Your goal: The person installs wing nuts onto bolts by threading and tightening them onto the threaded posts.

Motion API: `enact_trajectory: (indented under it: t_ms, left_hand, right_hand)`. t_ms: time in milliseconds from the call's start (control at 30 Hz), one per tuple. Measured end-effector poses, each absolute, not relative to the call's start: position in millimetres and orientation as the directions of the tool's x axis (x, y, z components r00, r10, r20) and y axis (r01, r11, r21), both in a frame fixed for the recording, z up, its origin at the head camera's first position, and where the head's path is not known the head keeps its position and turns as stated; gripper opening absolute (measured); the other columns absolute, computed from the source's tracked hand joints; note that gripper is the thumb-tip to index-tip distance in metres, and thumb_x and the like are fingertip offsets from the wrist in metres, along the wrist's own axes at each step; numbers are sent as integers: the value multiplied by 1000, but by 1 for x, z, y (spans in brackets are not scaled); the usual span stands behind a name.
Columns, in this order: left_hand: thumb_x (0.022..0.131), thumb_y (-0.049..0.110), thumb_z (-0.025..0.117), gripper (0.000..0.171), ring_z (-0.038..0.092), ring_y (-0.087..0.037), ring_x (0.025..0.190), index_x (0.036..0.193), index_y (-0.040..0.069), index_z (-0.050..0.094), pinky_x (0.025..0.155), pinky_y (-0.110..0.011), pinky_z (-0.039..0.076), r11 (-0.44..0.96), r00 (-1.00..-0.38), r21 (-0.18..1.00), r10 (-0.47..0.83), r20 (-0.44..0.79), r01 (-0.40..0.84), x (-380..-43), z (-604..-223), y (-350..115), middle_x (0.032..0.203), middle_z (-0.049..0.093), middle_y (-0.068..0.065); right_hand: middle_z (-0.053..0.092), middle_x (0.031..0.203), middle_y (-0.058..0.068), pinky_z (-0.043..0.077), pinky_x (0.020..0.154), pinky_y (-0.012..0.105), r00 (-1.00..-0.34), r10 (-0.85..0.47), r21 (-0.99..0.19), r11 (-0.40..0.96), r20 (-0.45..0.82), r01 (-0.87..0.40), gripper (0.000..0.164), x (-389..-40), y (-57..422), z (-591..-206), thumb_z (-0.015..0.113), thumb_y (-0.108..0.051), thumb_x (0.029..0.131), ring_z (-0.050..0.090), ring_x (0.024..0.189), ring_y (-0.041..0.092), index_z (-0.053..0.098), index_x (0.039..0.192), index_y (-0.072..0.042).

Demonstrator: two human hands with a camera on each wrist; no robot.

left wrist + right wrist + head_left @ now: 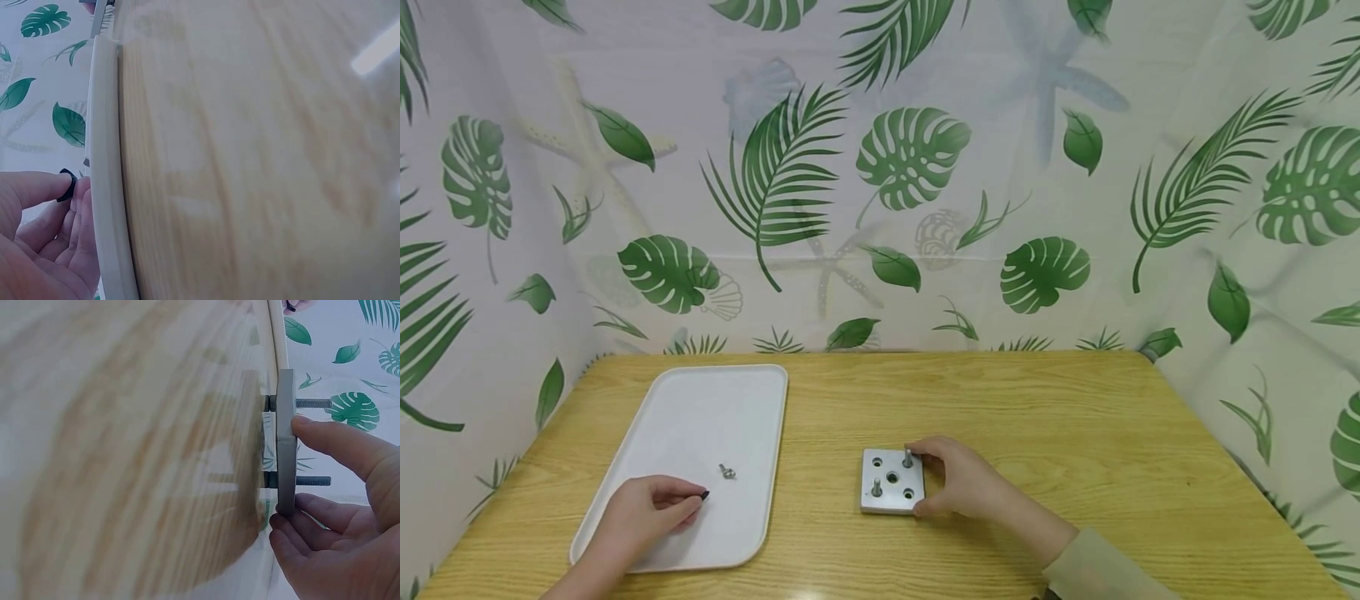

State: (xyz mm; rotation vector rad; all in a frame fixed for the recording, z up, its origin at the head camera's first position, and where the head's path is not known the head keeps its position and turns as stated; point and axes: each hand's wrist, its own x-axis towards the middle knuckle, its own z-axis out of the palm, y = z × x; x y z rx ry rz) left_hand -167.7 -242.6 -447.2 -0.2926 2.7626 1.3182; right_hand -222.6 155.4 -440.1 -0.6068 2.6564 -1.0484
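My left hand is over the white tray, pinching a small black piece between thumb and fingertips; its exact kind I cannot tell. Just beyond those fingers, a few small metal fasteners lie on the tray. To the right, a square metal plate with several holes is on the table. My right hand grips its right side, thumb at the near corner and fingers at the far one. Two bolts pass through the plate, their threaded shanks pointing up and their dark heads underneath.
The wooden table carries the tray on its left and the plate near the middle. A leaf-patterned cloth hangs behind the table and along both sides.
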Motion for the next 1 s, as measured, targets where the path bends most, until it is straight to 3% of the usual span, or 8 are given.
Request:
enact_trajectory:
  t_ms: [300, 800, 1000]
  left_hand:
    - [81, 13, 74, 15, 65, -10, 65, 93, 4, 74, 57, -23, 52, 604, -975, 766, -148, -165, -221, -168, -447, -238, 81, 72, -4]
    - [82, 11, 72, 12, 65, -10, 65, 92, 6, 74, 57, -21, 51, 592, -981, 782, -117, -158, -196, -168, -445, -230, 77, 72, -3]
    - [82, 10, 72, 11, 65, -10, 65, 91, 6, 74, 58, -20, 51, 590, -986, 790, -97, -137, -167, -169, -445, -228, 77, 72, -3]
  right_hand:
    - [56, 129, 8, 39, 103, 43, -896, -437, -727, 640, -80, -247, 77, -224, 157, -444, 89, -18, 62, 52, 121, 28, 54, 129, -5]
    - [49, 134, 21, 42, 101, 39, -921, -368, -863, 500, -129, -79, 84, -223, 154, -447, 86, -1, 62, 50, 122, 34, 44, 134, 7]
    - [54, 129, 19, 45, 97, 34, -932, -329, -874, 485, -154, -27, 82, -221, 152, -443, 85, 2, 61, 54, 116, 32, 45, 133, 9]
